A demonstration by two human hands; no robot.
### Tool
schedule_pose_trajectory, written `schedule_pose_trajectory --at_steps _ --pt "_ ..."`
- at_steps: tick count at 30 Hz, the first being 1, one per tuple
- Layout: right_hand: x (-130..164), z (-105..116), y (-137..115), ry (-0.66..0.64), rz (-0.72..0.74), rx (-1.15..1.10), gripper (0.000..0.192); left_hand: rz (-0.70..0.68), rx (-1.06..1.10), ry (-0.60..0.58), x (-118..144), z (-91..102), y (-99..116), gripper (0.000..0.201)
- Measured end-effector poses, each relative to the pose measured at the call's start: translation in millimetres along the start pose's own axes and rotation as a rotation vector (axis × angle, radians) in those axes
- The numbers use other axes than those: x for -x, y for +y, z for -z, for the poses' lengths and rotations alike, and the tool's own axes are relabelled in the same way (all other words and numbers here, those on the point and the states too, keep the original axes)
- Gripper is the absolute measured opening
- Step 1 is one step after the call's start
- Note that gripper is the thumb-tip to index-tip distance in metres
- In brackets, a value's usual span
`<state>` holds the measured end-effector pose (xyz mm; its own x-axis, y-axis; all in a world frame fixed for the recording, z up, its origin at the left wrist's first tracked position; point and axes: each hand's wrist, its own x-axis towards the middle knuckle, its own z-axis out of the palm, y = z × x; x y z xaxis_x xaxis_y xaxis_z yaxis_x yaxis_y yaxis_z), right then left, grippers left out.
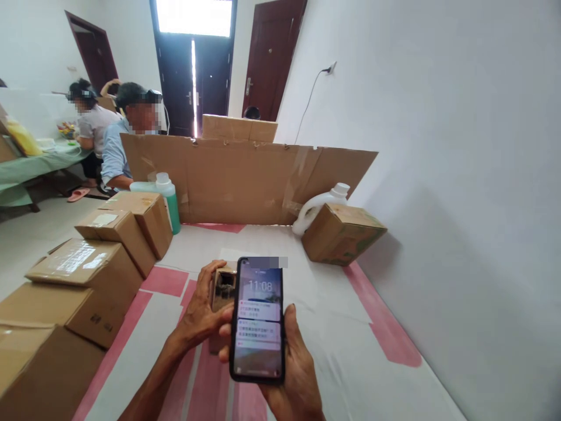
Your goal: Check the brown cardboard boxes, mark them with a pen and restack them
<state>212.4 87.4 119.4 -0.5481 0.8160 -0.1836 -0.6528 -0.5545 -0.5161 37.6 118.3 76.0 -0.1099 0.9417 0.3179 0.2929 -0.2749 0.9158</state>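
Two hands low in the head view. Right hand [293, 374] grips a black slab smartphone [258, 320], long axis upright, screen lit. Left hand [202, 313] closes on a small brown cardboard box [222, 287], touching the phone's left edge, over the white-and-pink tabletop [342, 327].

Your right hand [293, 374] sits near and low, palm up, fingers wrapped round and thumb pressed along the right edge. Your left hand [204, 310] lies just left of it, forearm angling in from bottom left, fingers curled in a grip.
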Motion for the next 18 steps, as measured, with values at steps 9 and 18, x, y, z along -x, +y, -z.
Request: schedule_pose_trajectory --at_steps 9,18 --pt "18 94 -35 0.497 0.272 0.249 0.063 0.17 0.039 -0.091 -16 6.6 -2 0.077" --pt "24 244 -34 1.104 0.366 1.309 0.05 0.267 0.322 -0.059 -63 7.8 -22 0.072"
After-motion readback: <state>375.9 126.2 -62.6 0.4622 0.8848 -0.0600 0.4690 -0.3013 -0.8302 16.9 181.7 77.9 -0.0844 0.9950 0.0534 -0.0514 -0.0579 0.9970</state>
